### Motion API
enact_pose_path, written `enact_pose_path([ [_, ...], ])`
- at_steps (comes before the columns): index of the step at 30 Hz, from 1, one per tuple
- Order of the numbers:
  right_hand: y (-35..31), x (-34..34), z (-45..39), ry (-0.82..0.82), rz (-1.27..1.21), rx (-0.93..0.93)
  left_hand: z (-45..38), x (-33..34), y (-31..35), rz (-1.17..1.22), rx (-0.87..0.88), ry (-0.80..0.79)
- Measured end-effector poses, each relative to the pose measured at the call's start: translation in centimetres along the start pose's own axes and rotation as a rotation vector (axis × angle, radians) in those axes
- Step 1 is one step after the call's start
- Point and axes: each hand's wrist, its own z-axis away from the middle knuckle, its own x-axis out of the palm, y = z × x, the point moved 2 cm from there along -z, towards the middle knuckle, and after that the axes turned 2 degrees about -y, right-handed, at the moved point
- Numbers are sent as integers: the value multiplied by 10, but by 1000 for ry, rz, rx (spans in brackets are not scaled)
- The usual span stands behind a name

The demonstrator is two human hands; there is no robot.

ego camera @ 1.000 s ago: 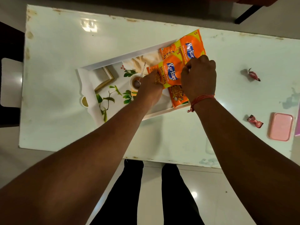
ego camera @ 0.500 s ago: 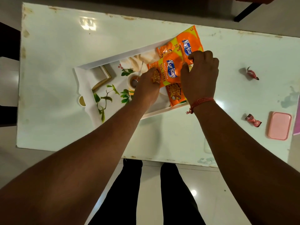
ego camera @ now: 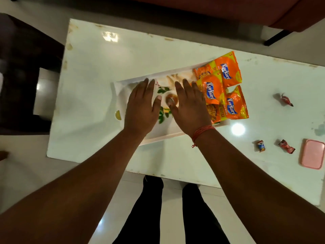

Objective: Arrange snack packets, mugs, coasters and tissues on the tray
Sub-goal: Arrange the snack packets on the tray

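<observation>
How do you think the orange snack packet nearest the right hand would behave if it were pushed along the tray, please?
The orange snack packet looks puffed and crinkled, so it would probably feel light and yield under a fingertip. Its glossy film may slide easily on the tray. It overlaps neighbouring packets, so a push would likely shift them too.

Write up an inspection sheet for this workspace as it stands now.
Surface: glossy white table, chipped edges, ceiling light glare.
Job's things: white printed tray; three orange Kurkure packets overlapping at its right end, partly over the rim. No mugs, coasters or tissues seen.
Clutter: three wrapped candies, pink box at right.
Grippers: left hand and right hand flat, fingers straight, over the tray, holding nothing.
Cables: nothing seen.
Surroundings: tiled floor, dark chair left, reddish furniture beyond.
</observation>
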Motion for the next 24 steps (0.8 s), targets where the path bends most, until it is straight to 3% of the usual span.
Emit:
enact_pose_path([
  [5, -39, 14, -20, -100, 80, -66, 12, -38, -65, -326, -21, -138],
  [9, -62, 34, -25, -170, 135, -110, 26, -56, -103, -442, -88, -207],
  [14, -73, 52, -24, -218, 185, -153, 43, -63, -122, -480, -172, -226],
  [24, -83, 38, -9, -235, 226, -207, 65, -72, -99, -439, -227, -206],
])
